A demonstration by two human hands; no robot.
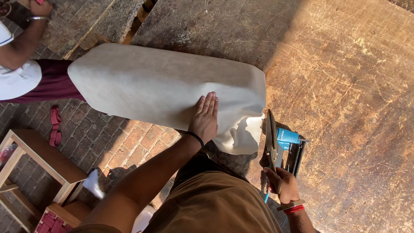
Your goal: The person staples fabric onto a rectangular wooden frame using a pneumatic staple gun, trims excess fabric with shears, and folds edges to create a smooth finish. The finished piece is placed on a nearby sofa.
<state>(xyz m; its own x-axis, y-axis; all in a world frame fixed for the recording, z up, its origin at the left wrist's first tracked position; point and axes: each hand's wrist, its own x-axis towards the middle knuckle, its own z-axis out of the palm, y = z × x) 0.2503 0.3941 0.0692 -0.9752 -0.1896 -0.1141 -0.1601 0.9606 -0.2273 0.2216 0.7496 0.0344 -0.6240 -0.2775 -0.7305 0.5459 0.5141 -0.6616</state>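
Now the left hand [205,117] lies flat, pressing beige fabric [164,88] over the workbench [345,86] edge; the right hand [281,183] grips scissors [271,142] beside a blue stapler [288,142], probably for trimming.

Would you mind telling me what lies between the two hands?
In the head view, the loose corner of the pale sheet lies between the left hand and the right hand, which holds scissors.
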